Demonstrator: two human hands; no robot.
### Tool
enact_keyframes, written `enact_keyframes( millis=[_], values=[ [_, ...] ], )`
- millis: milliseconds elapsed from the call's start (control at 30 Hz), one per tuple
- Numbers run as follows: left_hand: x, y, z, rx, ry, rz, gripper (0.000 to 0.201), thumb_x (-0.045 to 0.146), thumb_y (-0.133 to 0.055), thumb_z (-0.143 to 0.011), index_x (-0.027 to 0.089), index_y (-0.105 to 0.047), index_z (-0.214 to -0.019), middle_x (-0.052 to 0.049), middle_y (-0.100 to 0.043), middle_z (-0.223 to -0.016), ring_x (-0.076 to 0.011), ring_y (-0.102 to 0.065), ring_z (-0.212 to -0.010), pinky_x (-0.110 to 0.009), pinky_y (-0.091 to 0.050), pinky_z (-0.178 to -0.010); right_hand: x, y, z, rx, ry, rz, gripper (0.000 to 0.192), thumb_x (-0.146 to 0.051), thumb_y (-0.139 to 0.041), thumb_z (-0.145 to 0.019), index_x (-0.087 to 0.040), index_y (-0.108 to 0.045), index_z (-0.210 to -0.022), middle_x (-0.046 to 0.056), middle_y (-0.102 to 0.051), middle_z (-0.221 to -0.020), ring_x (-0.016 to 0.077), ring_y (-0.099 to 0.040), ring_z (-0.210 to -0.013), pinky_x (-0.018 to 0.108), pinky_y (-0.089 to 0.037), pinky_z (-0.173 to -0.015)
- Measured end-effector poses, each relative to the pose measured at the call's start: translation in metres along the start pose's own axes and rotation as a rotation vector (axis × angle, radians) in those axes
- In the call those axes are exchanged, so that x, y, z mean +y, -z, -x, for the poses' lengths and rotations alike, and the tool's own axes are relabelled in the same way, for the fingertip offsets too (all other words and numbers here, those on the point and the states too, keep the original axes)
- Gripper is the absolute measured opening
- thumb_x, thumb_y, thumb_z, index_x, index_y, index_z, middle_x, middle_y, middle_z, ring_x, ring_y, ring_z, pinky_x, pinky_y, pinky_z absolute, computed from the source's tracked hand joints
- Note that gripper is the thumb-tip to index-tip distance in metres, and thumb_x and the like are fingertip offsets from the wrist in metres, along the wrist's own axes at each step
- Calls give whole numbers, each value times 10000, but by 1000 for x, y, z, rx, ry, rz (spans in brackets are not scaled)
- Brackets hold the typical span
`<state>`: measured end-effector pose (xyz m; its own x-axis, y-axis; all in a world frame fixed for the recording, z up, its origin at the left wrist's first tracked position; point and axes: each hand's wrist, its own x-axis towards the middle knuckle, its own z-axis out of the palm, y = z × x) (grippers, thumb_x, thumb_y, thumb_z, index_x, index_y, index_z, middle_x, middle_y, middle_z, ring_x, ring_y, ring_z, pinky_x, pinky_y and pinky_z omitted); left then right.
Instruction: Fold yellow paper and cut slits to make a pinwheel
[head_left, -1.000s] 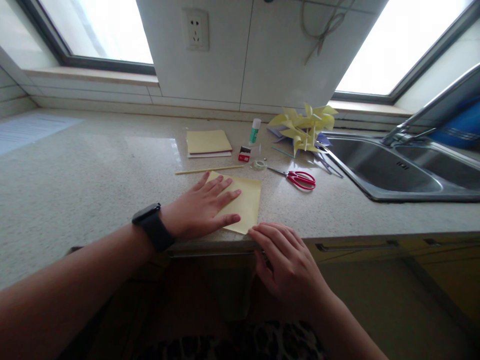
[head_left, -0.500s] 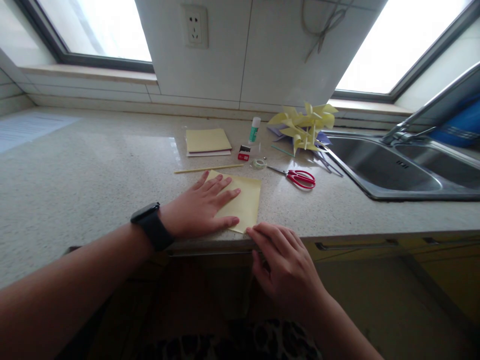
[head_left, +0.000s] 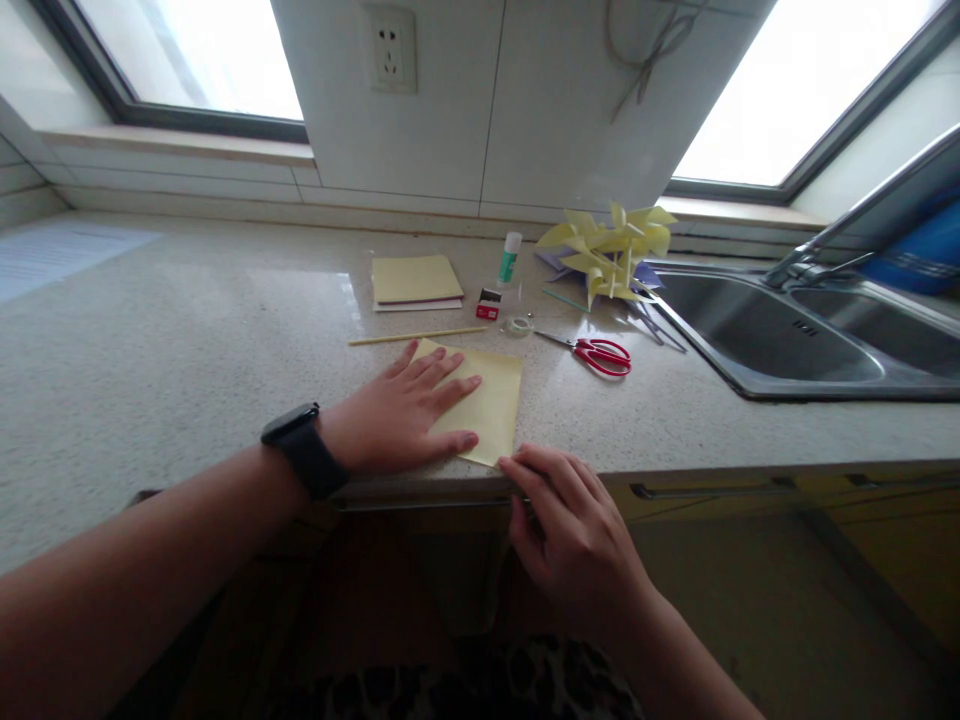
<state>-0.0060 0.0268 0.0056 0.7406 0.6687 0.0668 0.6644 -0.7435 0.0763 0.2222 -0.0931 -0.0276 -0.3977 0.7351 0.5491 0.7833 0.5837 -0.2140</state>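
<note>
A yellow square of paper [head_left: 491,400] lies flat near the front edge of the speckled countertop [head_left: 187,340]. My left hand [head_left: 401,415], with a black watch on its wrist, lies palm down on the paper's left half, fingers spread. My right hand [head_left: 570,530] is at the counter's front edge, its fingertips touching the paper's near right corner. A thin wooden stick [head_left: 418,338] lies just beyond the paper.
Farther back are a stack of yellow paper [head_left: 416,280], a glue stick [head_left: 510,258], a small red box [head_left: 488,306], a tape roll [head_left: 518,326], red scissors [head_left: 600,355] and yellow paper pinwheels [head_left: 611,250]. A steel sink [head_left: 795,335] with a tap fills the right side.
My right hand has shifted slightly, its fingertips drawing in toward the paper's near corner. My left hand and the paper have stayed in place.
</note>
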Motion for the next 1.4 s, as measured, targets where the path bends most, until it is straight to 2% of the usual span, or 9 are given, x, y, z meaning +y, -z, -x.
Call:
enact_keyframes(
  millis=[267, 433, 667, 833, 1067, 1200, 1400],
  values=[
    [-1, -2, 0, 14, -5, 7, 787, 705, -338, -962, 175, -389, -1543, -181, -312, -1637, -342, -227, -1531, -544, -28, -1253, -4, -3, 0, 27, -6, 16, 350, -73, -566, -885, -78, -647, -1225, 147, -645, -1152, 281, -582, -1096, 459, -510, -964],
    [-1, -2, 0, 13, -5, -9, 801, 718, -335, -955, 176, -391, -1541, -189, -316, -1633, -348, -229, -1530, -556, -38, -1248, -7, -2, -5, -17, -34, 73, 373, -113, -564, -901, -97, -650, -1264, 132, -640, -1094, 270, -580, -995, 454, -510, -894],
    [0, -2, 0, 10, -7, -20, 799, 720, -328, -955, 186, -374, -1547, -183, -308, -1638, -339, -229, -1531, -552, -45, -1248, -9, -2, -12, -72, -87, 132, 449, -199, -596, -887, -156, -635, -1332, 116, -614, -1091, 281, -563, -993, 459, -475, -886],
    [0, -3, 0, 40, -7, 1, 793, 733, -331, -949, 198, -402, -1529, -164, -319, -1638, -335, -239, -1528, -546, -41, -1251, -9, -3, -19, -142, -114, 171, 519, -281, -613, -885, -196, -592, -1397, 130, -586, -1192, 310, -539, -1068, 490, -431, -938],
    [1, -1, 1, 17, -12, -13, 737, 672, -286, -994, 191, -376, -1545, -165, -297, -1646, -323, -202, -1540, -543, -28, -1251, -10, -5, -30, -227, -120, 196, 666, -385, -668, -836, -198, -520, -1458, 141, -504, -1391, 346, -468, -1191, 502, -371, -1018],
    [-1, -1, 1, 12, -18, -6, 777, 714, -273, -973, 201, -365, -1549, -158, -288, -1651, -317, -204, -1541, -533, -27, -1252, -12, -4, -33, -243, -131, 190, 715, -436, -690, -810, -216, -503, -1464, 146, -444, -1471, 373, -432, -1258, 538, -355, -1042],
    [-3, -4, 2, 40, -34, 9, 835, 772, -301, -929, 216, -358, -1549, -157, -287, -1652, -336, -205, -1538, -548, -26, -1246, -12, -6, -38, -233, -134, 170, 782, -465, -715, -780, -220, -473, -1482, 165, -431, -1500, 406, -417, -1285, 591, -347, -1046]
  ],
)
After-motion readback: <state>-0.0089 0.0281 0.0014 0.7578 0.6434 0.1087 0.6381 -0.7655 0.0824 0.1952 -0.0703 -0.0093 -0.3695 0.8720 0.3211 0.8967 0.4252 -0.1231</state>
